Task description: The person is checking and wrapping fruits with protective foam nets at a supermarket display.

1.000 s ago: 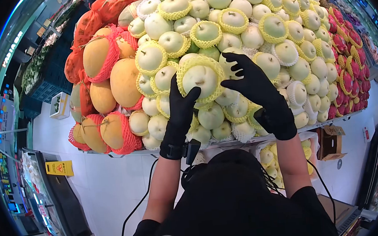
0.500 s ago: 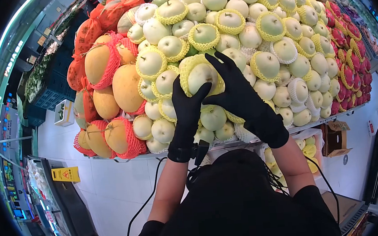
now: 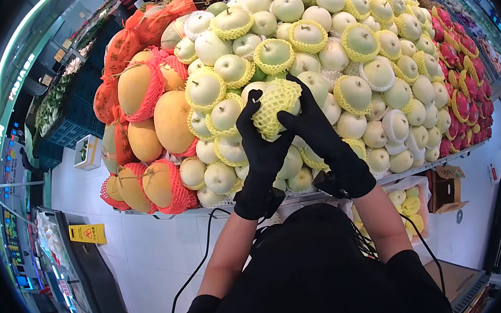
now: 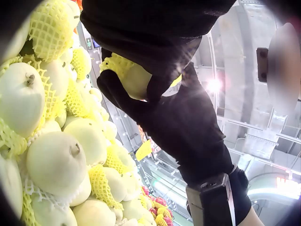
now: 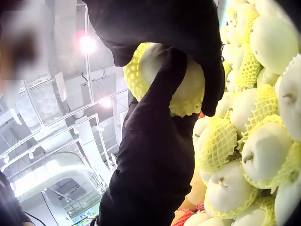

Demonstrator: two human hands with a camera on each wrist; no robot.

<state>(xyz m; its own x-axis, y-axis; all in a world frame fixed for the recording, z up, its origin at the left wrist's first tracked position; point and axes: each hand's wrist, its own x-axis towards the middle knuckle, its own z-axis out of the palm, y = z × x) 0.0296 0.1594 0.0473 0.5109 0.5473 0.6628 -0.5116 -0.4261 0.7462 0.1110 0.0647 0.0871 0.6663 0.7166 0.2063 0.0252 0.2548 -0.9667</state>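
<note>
Both black-gloved hands hold one pale green melon in a yellow foam net [image 3: 277,107] above the front of the pile. The left hand [image 3: 260,147] grips its left side and underside, and the right hand [image 3: 313,128] grips its right side, thumb across the net. Bare pale skin of the melon [image 4: 136,81] shows between the fingers in the left wrist view. The right wrist view shows the melon [image 5: 189,87] with netting around its edges and a gloved thumb lying across it.
Pale melons [image 3: 361,40], many netted, are heaped around the hands. Large orange melons [image 3: 173,122] in red nets lie at left, pink dragon fruit [image 3: 460,87] at right. A box of netted fruit [image 3: 411,205] sits below the stand's front edge. A black cable [image 3: 204,255] hangs beside the left arm.
The held melon has been turned, so its netted side now faces up instead of the bare stem end. The left hand has shifted under it, and the right hand has closed against its right side.
</note>
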